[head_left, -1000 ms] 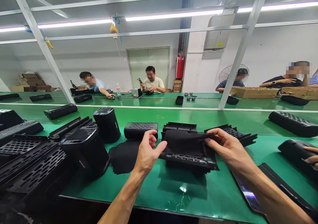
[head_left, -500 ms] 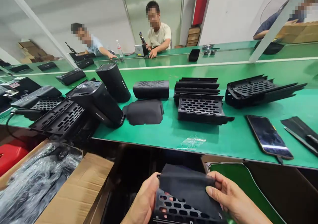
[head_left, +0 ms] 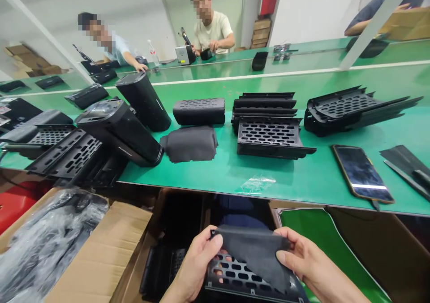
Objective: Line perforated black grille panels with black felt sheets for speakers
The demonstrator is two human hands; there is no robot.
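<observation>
A black slotted shell (head_left: 237, 274) is held low in front of me, below the table's edge. A thin black sheet (head_left: 260, 251) lies slantwise over its upper and right part, leaving slots bare at lower left. My left hand (head_left: 198, 262) grips the shell's left side, thumb on the sheet's upper left corner, some fingers showing through the slots. My right hand (head_left: 298, 256) pinches the sheet at the right edge; whether it also grips the shell is hidden. On the table lies a stack of similar black sheets (head_left: 191, 145), near more slotted shells (head_left: 268, 132).
A green table (head_left: 208, 177) spans the view, bearing black speaker-like cylinders (head_left: 117, 135), a phone (head_left: 363, 173) and dark strips (head_left: 405, 164). An open carton (head_left: 101, 249) with plastic-wrapped items stands left. Several people sit across the table, one holding a tool (head_left: 184, 36).
My left thumb has moved onto the sheet's upper left corner, and the sheet lies flatter over the shell. The view has tipped slightly downward. Across the table, a person has lifted a dark part.
</observation>
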